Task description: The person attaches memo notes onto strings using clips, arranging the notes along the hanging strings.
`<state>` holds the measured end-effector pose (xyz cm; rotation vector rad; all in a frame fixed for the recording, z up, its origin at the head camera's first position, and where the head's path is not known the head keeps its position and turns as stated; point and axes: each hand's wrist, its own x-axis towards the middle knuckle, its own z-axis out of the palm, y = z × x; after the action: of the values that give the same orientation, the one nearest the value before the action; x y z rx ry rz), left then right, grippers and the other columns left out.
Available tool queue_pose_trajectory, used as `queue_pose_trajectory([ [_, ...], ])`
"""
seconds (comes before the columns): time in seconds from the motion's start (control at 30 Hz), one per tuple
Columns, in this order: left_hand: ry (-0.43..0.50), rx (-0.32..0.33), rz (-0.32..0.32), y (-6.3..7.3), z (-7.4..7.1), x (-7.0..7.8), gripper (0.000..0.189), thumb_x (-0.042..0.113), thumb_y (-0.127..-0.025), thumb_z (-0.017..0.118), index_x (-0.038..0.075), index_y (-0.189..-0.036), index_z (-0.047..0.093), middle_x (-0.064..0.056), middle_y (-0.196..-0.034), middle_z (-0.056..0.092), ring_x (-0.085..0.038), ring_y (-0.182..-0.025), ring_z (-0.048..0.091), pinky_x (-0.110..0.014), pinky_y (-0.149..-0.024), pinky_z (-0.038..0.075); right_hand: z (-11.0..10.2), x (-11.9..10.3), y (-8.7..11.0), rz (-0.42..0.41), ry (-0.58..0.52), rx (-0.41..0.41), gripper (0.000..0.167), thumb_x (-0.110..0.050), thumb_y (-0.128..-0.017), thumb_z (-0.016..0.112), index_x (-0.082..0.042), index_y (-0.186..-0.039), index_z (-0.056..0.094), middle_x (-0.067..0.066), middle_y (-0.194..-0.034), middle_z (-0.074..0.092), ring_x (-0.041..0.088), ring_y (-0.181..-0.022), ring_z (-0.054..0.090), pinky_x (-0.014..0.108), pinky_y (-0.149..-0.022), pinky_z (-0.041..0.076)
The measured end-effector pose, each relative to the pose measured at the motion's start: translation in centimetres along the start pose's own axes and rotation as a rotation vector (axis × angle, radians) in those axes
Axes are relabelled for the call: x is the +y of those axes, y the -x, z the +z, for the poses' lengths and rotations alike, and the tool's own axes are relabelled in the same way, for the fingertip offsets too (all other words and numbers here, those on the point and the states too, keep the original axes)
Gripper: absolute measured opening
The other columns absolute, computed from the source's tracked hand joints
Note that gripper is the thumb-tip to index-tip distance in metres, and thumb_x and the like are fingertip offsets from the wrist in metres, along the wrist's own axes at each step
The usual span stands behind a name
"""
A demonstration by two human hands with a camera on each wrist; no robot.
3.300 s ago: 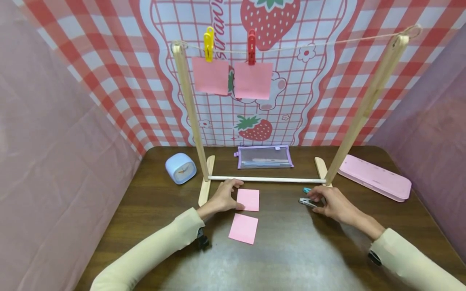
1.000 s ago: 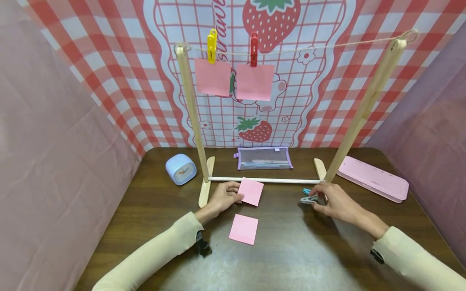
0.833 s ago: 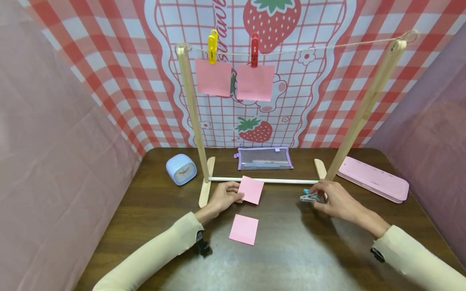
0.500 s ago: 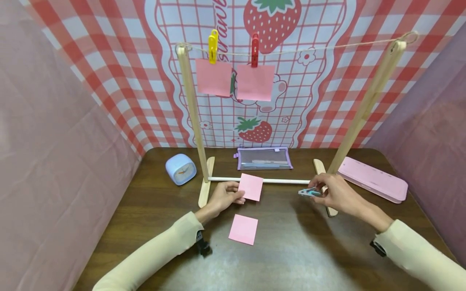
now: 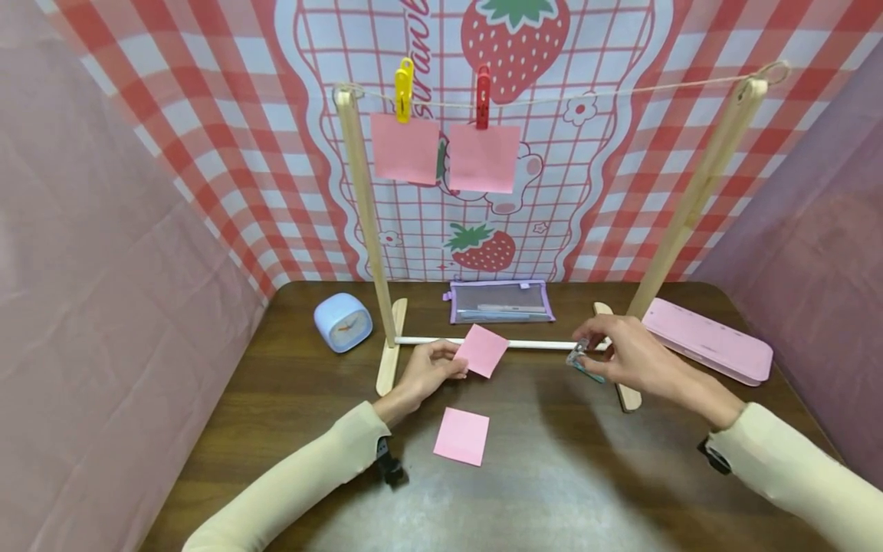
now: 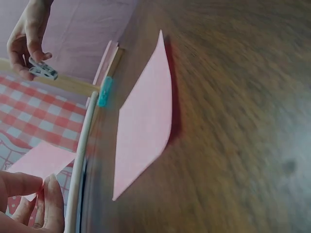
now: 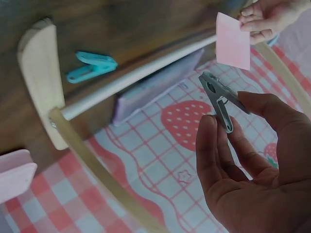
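Note:
Between thumb and fingertips, my left hand (image 5: 422, 376) pinches a pink sticky note (image 5: 483, 351) by its lower left edge, above the table near the white crossbar. My right hand (image 5: 631, 353) holds a grey clothespin (image 7: 218, 99) in the air, thumb on one handle and fingers on the other; its tip looks closed in the right wrist view. Under that hand a teal clothespin (image 7: 92, 67) lies on the table. A second sticky note (image 5: 461, 436) lies flat in front of the left hand. Two more notes hang from the string by a yellow clothespin (image 5: 403, 90) and a red clothespin (image 5: 483, 97).
A wooden frame with two posts (image 5: 697, 192) carries the string (image 5: 607, 93), with a white crossbar (image 5: 545, 344) low between them. Behind it lies a mesh pencil pouch (image 5: 500, 300). A blue clock (image 5: 343, 322) stands left, a pink case (image 5: 710, 341) right.
My left hand has lifted the farther sticky note off the table and tilted it. My right hand has picked up the grey clothespin, raised it and turned it, leaving the teal one behind.

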<state>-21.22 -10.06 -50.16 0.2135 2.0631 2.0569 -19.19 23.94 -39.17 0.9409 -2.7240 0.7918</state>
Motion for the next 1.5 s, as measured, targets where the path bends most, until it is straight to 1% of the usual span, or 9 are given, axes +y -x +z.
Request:
queue_pose_trajectory([
  [0.13, 0.024, 0.012, -0.001, -0.2, 0.5, 0.4, 0.030, -0.008, -0.093, 0.067, -0.017, -0.121, 0.062, -0.024, -0.102, 0.074, -0.008, -0.078, 0.072, -0.028, -0.080, 0.067, -0.6, -0.6, -0.6, -0.006, -0.026, 0.013, 0.029, -0.003, -0.077, 0.088, -0.005, -0.103, 0.074, 0.000, -0.087, 0.075, 0.010, -0.077, 0.070, 0.024, -0.063, 0.062],
  [0.27, 0.063, -0.001, -0.015, -0.2, 0.9, 0.8, 0.033, -0.010, -0.093, 0.067, -0.018, -0.124, 0.060, -0.020, -0.101, 0.073, -0.007, -0.078, 0.072, -0.029, -0.082, 0.066, -1.3, -1.3, -1.4, 0.004, -0.029, 0.011, 0.031, 0.000, -0.075, 0.089, -0.005, -0.101, 0.072, 0.003, -0.089, 0.075, 0.009, -0.077, 0.068, 0.024, -0.064, 0.063],
  [0.4, 0.103, -0.009, -0.024, -0.1, 1.2, 1.1, 0.034, -0.011, -0.093, 0.066, -0.020, -0.124, 0.058, -0.014, -0.097, 0.073, -0.007, -0.078, 0.071, -0.025, -0.079, 0.066, -2.0, -1.9, -2.1, 0.002, -0.015, -0.004, 0.031, -0.003, -0.075, 0.090, -0.005, -0.100, 0.072, 0.002, -0.091, 0.076, 0.010, -0.078, 0.070, 0.025, -0.064, 0.062],
  [0.63, 0.184, -0.016, -0.036, -0.6, 2.0, 1.6, 0.032, -0.012, -0.093, 0.065, -0.018, -0.124, 0.058, -0.001, -0.088, 0.073, -0.008, -0.077, 0.073, -0.025, -0.077, 0.066, -3.4, -2.8, -3.1, -0.033, 0.000, 0.019, 0.027, -0.002, -0.081, 0.086, -0.008, -0.104, 0.073, 0.001, -0.095, 0.078, 0.010, -0.080, 0.073, 0.026, -0.064, 0.063],
  [0.9, 0.236, -0.034, -0.039, -1.1, 3.2, 2.4, 0.032, -0.011, -0.094, 0.066, -0.018, -0.125, 0.058, 0.001, -0.086, 0.074, -0.008, -0.077, 0.074, -0.027, -0.082, 0.066, -5.1, -3.9, -4.1, -0.121, 0.060, 0.077, 0.030, -0.003, -0.079, 0.088, -0.009, -0.104, 0.071, -0.002, -0.087, 0.076, 0.006, -0.073, 0.070, 0.031, -0.062, 0.064],
  [1.1, 0.276, -0.029, -0.003, -1.6, 4.0, 3.5, 0.034, -0.011, -0.094, 0.066, -0.016, -0.127, 0.059, 0.001, -0.086, 0.074, -0.009, -0.078, 0.075, -0.027, -0.084, 0.066, -6.7, -5.1, -4.9, -0.144, 0.080, 0.116, 0.034, -0.005, -0.078, 0.090, -0.006, -0.107, 0.072, 0.002, -0.094, 0.077, 0.011, -0.076, 0.073, 0.029, -0.065, 0.065],
  [1.3, 0.303, 0.009, 0.058, -2.3, 5.0, 4.5, 0.033, -0.012, -0.093, 0.065, -0.018, -0.125, 0.058, 0.000, -0.086, 0.071, -0.008, -0.078, 0.074, -0.024, -0.083, 0.065, -7.9, -6.0, -5.5, -0.143, 0.108, 0.154, 0.036, -0.005, -0.079, 0.089, -0.006, -0.111, 0.071, 0.003, -0.101, 0.078, 0.017, -0.080, 0.076, 0.035, -0.070, 0.066],
  [1.37, 0.304, 0.027, 0.094, -2.5, 5.4, 4.9, 0.033, -0.012, -0.093, 0.066, -0.018, -0.124, 0.058, 0.000, -0.087, 0.071, -0.008, -0.078, 0.074, -0.026, -0.084, 0.066, -8.4, -6.2, -5.8, -0.146, 0.105, 0.159, 0.037, -0.004, -0.080, 0.088, -0.006, -0.112, 0.071, 0.004, -0.102, 0.078, 0.017, -0.078, 0.076, 0.029, -0.069, 0.065],
  [1.5, 0.293, 0.062, 0.166, -3.1, 6.0, 5.9, 0.031, -0.008, -0.094, 0.068, -0.014, -0.123, 0.062, 0.001, -0.088, 0.073, -0.011, -0.078, 0.075, -0.039, -0.092, 0.066, -9.2, -6.5, -6.6, -0.160, 0.119, 0.181, 0.041, -0.002, -0.078, 0.089, -0.003, -0.115, 0.071, 0.006, -0.104, 0.077, 0.017, -0.081, 0.075, 0.015, -0.071, 0.060],
])
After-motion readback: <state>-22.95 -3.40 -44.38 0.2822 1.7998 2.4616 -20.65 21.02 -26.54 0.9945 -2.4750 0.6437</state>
